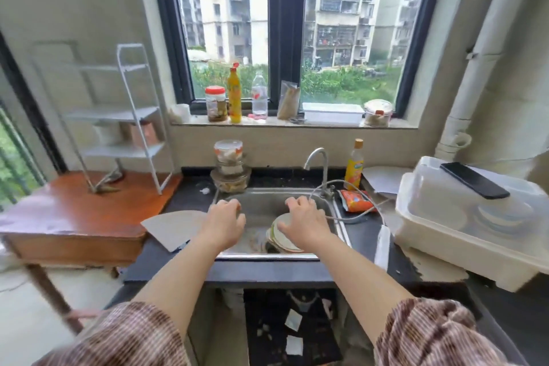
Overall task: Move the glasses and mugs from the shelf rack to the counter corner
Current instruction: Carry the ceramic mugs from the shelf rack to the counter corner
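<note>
two hands reach out over the sink (338, 217), ours, both empty. our left hand (224, 224) hangs above the sink's left side with its fingers curled loosely down, gripping nothing. our right hand (303, 221) hovers over the stacked plates (282, 239) in the basin, fingers spread and bent, palm down; we cannot tell whether it touches the top plate, since the hand covers part of the stack.

the shelf rack (130, 116) stands on the wooden table (74, 217) at the counter's left end, against the wall. it is blurred. on its middle tier we make out a white mug (105, 134) and a brownish glass (139, 134) side by side, each half hidden by the shelf above and the rack's uprights; shape and handle are hard to read.

the dark counter (184, 202) carries a sheet of paper (175, 226) at its left edge beside the sink, and stacked glass containers (230, 169) at the sink's back left corner. the faucet (319, 166) rises from the back rim, with an orange bottle (355, 165) just beside it. a lidded dish box (463, 226) fills the counter's right end, cut by the frame edge, with a phone (473, 180) lying on its lid; the contents show only as pale blurs through the cover.
</note>
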### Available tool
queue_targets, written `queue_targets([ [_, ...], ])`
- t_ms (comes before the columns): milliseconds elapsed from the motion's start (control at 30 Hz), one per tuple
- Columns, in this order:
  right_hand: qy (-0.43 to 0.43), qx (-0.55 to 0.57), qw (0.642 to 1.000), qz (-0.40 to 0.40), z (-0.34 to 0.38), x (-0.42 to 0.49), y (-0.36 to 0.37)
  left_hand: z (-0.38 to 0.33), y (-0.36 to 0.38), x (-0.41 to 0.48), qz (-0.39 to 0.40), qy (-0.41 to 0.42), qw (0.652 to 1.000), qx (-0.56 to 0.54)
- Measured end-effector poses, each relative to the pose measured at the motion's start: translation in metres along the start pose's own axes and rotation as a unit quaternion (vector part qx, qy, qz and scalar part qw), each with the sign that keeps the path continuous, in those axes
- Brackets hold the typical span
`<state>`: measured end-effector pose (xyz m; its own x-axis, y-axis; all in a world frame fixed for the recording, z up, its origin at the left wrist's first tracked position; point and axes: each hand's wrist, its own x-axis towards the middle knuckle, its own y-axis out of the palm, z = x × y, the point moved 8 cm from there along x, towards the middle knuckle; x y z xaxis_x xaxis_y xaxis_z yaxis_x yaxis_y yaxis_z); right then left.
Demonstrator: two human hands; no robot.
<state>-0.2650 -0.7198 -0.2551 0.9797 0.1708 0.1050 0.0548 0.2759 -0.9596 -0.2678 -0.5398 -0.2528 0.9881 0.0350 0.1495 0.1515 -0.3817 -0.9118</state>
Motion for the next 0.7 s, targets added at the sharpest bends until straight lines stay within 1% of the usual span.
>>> queue_targets([
  [100, -0.052, -0.007, 0.999, -0.004, 0.054, 0.048, 0.007, 0.049, -0.033, 0.030, -0.029, -0.025, 0.999, 0.026],
  [233, -0.106, -0.018, 0.994, -0.020, 0.125, 0.118, 0.014, 0.114, -0.072, 0.070, -0.061, -0.059, 0.996, 0.035],
  [300, -0.124, -0.005, 0.992, -0.028, 0.159, 0.152, 0.023, 0.147, -0.085, 0.092, -0.069, -0.081, 0.994, 0.032],
  [433, -0.152, 0.011, 0.988, -0.006, 0.219, 0.214, 0.050, 0.208, -0.105, 0.133, -0.086, -0.123, 0.988, 0.025],
  [533, -0.176, 0.022, 0.984, -0.008, 0.264, 0.257, 0.058, 0.250, -0.122, 0.161, -0.097, -0.149, 0.984, 0.007],
  [700, -0.209, 0.048, 0.977, 0.011, 0.332, 0.305, 0.079, 0.314, -0.144, 0.195, -0.110, -0.189, 0.976, -0.001],
])
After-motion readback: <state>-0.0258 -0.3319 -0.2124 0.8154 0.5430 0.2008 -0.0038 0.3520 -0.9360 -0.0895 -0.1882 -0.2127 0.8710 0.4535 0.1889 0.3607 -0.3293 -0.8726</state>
